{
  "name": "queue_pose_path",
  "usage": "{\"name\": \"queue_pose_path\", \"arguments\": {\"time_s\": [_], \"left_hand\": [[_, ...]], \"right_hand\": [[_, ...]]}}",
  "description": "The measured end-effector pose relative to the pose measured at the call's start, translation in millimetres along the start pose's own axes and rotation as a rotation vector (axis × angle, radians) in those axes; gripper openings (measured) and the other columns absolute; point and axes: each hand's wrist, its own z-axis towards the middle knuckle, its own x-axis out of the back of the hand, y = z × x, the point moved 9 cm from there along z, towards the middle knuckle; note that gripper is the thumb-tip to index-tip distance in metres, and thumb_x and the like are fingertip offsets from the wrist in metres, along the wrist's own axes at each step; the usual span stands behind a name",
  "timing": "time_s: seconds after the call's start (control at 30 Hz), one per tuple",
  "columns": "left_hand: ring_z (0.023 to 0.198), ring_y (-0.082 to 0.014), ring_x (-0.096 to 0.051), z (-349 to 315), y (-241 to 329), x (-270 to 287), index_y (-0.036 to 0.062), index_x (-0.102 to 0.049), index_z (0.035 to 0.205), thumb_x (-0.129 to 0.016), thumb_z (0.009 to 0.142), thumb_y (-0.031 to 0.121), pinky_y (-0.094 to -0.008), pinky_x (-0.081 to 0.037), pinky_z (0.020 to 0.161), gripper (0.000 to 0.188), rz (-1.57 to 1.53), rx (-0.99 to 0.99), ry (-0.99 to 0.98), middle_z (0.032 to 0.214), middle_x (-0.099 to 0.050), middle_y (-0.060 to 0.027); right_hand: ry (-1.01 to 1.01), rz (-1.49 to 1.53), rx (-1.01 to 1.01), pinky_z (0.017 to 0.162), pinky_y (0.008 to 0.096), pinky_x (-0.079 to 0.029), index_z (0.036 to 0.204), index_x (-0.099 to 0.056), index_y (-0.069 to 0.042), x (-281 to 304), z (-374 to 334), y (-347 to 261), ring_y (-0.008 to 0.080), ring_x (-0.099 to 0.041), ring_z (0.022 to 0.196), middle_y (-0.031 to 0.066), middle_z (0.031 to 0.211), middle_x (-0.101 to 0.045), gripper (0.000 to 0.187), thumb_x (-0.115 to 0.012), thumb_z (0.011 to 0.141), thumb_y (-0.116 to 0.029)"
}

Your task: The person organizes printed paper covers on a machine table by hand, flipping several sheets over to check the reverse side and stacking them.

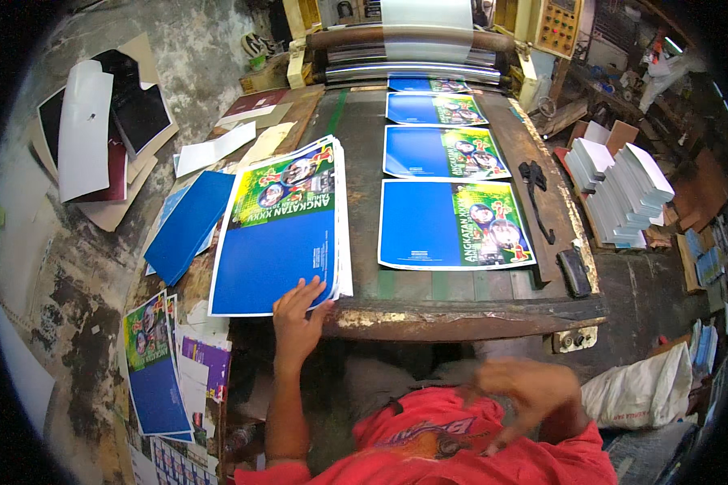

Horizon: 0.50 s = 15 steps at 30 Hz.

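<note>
My left hand rests with outstretched fingers on the near edge of a stack of printed cover sheets. These sheets are blue on one half, green with pictures on the other, and bordered in white. In front of my red shirt, my right hand is slightly blurred; its thumb stands apart from the fingers and nothing shows in it. To the right of the stack, a row of matching sheets lies on the machine's table. The nearest printed sheet lies flat, and the farthest one is by the rollers.
Metal rollers with a clear film cross the far end. A black pouch and a black strap lie along the table's right side. Paper stacks stand at right; loose sheets and a blue sheet lie left.
</note>
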Motion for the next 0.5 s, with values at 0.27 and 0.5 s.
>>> {"name": "queue_pose_path", "arguments": {"time_s": [0.27, 0.5], "left_hand": [[0.088, -0.0173, -0.06, 6, -41, 23, 0.0, -0.068, 0.103, -0.056, 0.097, 0.027, -0.0326, -0.046, 0.081, 0.03, -0.649, 0.454, 0.373, 0.097, -0.068, -0.0086], [0.118, -0.0271, -0.056, 1, 71, -21, 0.0186, -0.073, 0.102, -0.072, 0.074, 0.013, -0.0524, -0.026, 0.109, 0.028, -0.186, -0.239, -0.3, 0.112, -0.069, -0.0003]], "right_hand": [[0.546, 0.88, -0.369, 0.095, 0.0332, -0.047, 0.127, -0.053, -0.001, -28, 37, 209, 0.0186, -0.059, 0.107, 0.0108, 0.118, -0.061, 0.056, -0.074, 0.083, -0.029], [0.702, 1.283, -0.154, 0.086, 0.0316, -0.051, 0.126, -0.051, -0.003, -8, 68, 219, 0.0124, -0.061, 0.082, 0.0073, 0.098, -0.064, 0.045, -0.06, 0.093, -0.031]]}}
